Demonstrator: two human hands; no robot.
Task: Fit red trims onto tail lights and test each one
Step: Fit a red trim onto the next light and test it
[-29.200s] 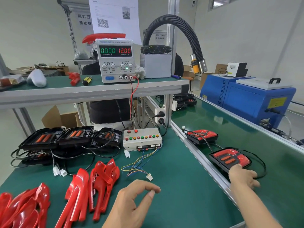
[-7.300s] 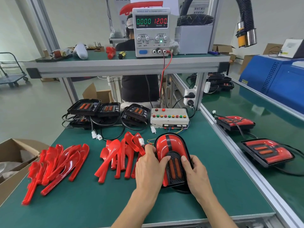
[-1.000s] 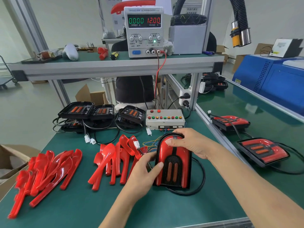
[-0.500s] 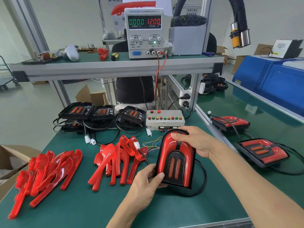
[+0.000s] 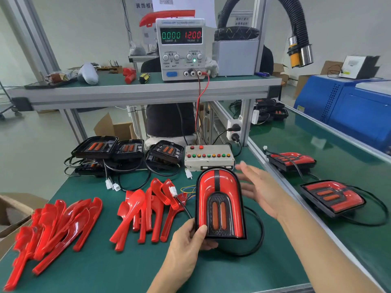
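**Trimmed tail light in hand, test not yet made**

Head view. The left hand [image 5: 190, 240] grips the near end of a tail light [image 5: 220, 204], thumb on its lower edge, holding it tilted up off the green bench [image 5: 127, 269]. Both red trims appear seated on it. The right hand [image 5: 260, 193] is spread wide and empty, just beside the light's right flank, not touching.

Judgement: fitting looks complete on this unit; testing is the step due. The light's white plug [image 5: 173, 190] lies loose on the heap of red trims [image 5: 148, 210], just short of the button box [image 5: 208, 158]. The power supply [image 5: 182, 49] reads zero current. The next move calls for the free hand to take that plug and mate it with the box's leads.

Room: clear bench lies in front of and right of the light, up to the metal rail [image 5: 281, 185]. The cable loop [image 5: 254, 240] under the light could snag. Two finished lights [image 5: 332, 197] sit beyond the rail.
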